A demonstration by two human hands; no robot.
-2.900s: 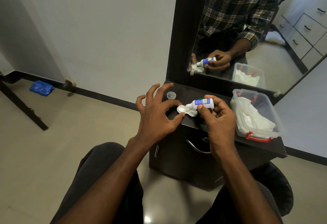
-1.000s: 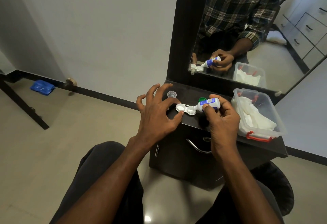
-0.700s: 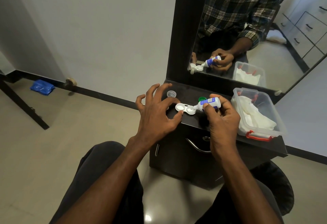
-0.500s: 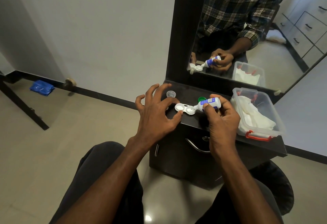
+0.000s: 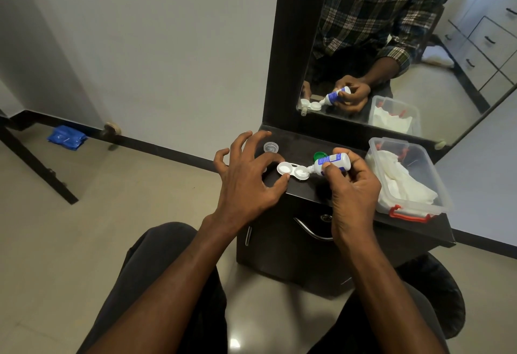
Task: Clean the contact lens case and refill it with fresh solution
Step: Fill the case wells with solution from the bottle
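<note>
Two round wells joined side by side make up the white plastic contact lens case (image 5: 293, 170), which lies on the dark cabinet top (image 5: 307, 146) with its long axis running left to right, straight ahead of me between my hands. My left hand (image 5: 246, 183) is nearer the left well: its fingers are spread and lightly bent, and the thumb tip touches the near edge of that well to steady it, gripping nothing. My right hand (image 5: 352, 185) curls around the small white solution bottle with a blue label (image 5: 331, 163), tipped almost flat so its nozzle points left and sits over the right well. I judge that the next move is either to squeeze or to shift the nozzle a little further left to the other well. Just beyond the bottle sits a green cap (image 5: 319, 155), and a clear round cap (image 5: 270, 147) lies at the far left. To the right stands a clear plastic box with red clips (image 5: 436, 185) holding white tissues (image 5: 402, 183).
</note>
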